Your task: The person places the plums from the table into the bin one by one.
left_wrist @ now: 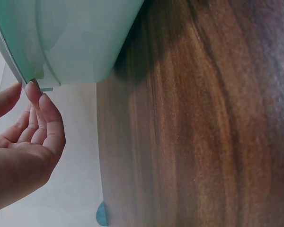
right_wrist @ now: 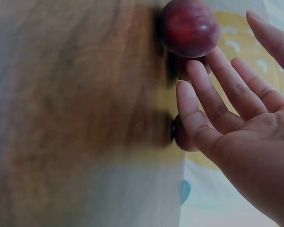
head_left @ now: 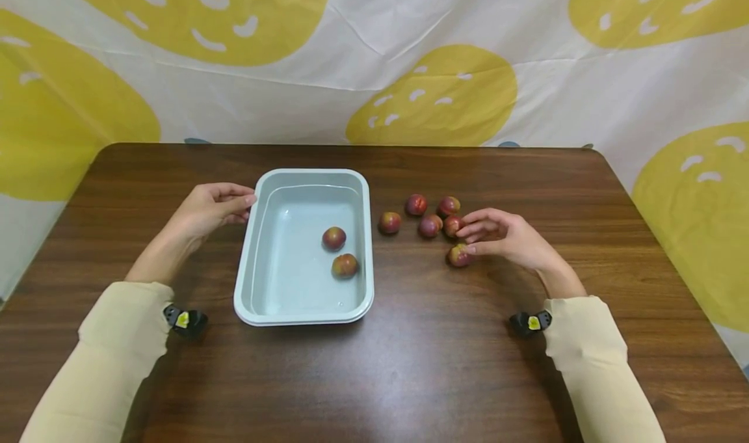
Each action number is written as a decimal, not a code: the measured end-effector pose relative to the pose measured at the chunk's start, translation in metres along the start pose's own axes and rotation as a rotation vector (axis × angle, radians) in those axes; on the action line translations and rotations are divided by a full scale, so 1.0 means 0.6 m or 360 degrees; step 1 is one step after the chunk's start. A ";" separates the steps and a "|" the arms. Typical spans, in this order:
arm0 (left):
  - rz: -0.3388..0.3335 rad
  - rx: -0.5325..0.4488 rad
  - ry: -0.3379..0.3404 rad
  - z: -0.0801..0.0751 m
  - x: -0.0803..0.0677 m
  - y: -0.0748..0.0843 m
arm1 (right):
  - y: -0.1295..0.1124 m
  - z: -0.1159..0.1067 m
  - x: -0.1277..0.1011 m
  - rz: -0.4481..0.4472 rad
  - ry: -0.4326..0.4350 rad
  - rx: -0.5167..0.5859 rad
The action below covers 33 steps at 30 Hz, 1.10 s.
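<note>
My left hand [head_left: 210, 210] pinches the left rim of a pale blue-green plastic basin [head_left: 246, 287]. In the left wrist view, thumb and fingertips [left_wrist: 34, 92] meet at the rim's edge. Inside the basin lie two plums, one reddish [head_left: 334, 238] and one more yellowish [head_left: 345, 266]. To its right, several more plums sit on the table in a loose group. My right hand [head_left: 503, 238] reaches in from the right, its fingers extended and the thumb apart. Its fingertips are right at a red plum [head_left: 453, 226], with the thumb tip beside the nearest plum [head_left: 459, 255].
The dark brown wooden table [head_left: 433, 365] ends at the back against a white cloth [head_left: 281, 111] with yellow fruit prints. A single plum [head_left: 389, 222] lies close to the basin's right wall. Behind the nearest plums are others, such as the plum [head_left: 416, 204] farthest back.
</note>
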<state>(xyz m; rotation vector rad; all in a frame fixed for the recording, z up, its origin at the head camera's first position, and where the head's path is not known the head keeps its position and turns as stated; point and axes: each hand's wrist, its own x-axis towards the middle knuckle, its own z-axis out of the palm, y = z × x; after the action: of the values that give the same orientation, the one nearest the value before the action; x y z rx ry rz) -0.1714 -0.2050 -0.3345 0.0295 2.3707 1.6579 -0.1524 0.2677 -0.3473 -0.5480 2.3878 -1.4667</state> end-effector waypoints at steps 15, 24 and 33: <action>-0.0006 0.0010 0.0005 -0.001 0.002 -0.001 | 0.019 0.008 -0.002 -0.0009 -0.0031 0.0043; -0.0014 0.0026 -0.0008 -0.001 0.003 -0.001 | 0.017 0.012 -0.003 -0.0004 -0.0019 -0.0027; -0.0014 -0.0001 -0.0008 -0.001 0.003 -0.001 | 0.015 0.013 -0.002 0.0039 0.0003 -0.0050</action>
<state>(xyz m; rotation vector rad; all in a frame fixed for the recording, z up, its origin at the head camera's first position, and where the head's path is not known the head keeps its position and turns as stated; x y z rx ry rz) -0.1731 -0.2053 -0.3351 0.0230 2.3629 1.6526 -0.1494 0.2658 -0.3588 -0.5230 2.4145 -1.4225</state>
